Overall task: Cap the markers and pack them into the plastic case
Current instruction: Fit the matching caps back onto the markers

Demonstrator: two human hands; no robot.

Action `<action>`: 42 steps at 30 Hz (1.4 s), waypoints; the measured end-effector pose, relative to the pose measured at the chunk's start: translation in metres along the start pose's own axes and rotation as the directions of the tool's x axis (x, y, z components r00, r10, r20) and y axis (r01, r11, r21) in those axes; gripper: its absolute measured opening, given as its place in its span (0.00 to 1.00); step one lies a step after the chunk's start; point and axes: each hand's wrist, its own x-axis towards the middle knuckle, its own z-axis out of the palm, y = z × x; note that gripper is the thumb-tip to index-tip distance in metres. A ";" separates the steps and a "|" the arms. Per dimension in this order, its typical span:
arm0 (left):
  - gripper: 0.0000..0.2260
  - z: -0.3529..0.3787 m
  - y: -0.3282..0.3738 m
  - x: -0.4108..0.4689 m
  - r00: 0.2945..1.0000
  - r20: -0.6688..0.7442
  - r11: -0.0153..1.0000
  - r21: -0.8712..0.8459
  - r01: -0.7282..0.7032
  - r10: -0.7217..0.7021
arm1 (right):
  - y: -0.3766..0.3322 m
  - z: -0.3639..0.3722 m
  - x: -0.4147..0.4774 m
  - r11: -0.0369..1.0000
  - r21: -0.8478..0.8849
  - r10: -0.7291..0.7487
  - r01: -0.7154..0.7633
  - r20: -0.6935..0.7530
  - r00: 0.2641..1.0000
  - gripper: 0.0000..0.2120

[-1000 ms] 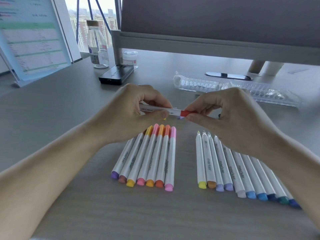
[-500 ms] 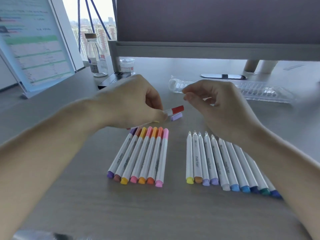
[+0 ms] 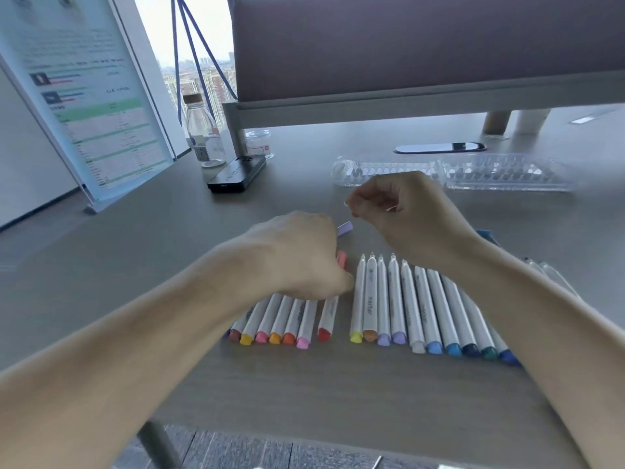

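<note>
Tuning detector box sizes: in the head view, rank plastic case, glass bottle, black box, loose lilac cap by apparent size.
1. plastic case, clearly largest.
2-3. glass bottle and black box: look about alike, so unranked.
4. lilac cap, smallest, though nearer the camera.

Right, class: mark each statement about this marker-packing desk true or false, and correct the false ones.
1. The left hand holds the red marker beside the capped row. True.
2. The clear plastic case already holds markers. False: every marker in view lies on the table, in front of it.
3. Markers in the right-hand row show bare tips. True.
4. The right hand presses a cap onto a marker. False: it hovers with curled fingers, holding no marker.
5. The bottle lies on its side. False: it stands upright.
</note>
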 end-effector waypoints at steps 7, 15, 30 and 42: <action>0.21 0.001 -0.003 -0.001 1.000 0.007 1.000 -0.001 -0.022 0.022 | 0.002 -0.001 0.000 1.000 0.013 -0.007 0.007 0.017 1.000 0.05; 0.19 0.001 -0.009 0.002 0.997 -0.004 0.997 0.020 -0.080 0.080 | 0.001 -0.001 0.000 1.000 0.007 -0.016 0.015 0.035 0.999 0.05; 0.21 -0.001 -0.009 0.005 0.998 -0.001 0.988 -0.137 -0.066 0.067 | 0.000 -0.001 0.001 1.000 -0.002 -0.005 0.005 0.044 0.999 0.05; 0.23 0.004 0.002 0.006 0.995 0.009 0.973 -0.207 -0.099 0.103 | 0.000 -0.001 0.001 1.000 -0.013 0.007 -0.006 0.032 0.999 0.06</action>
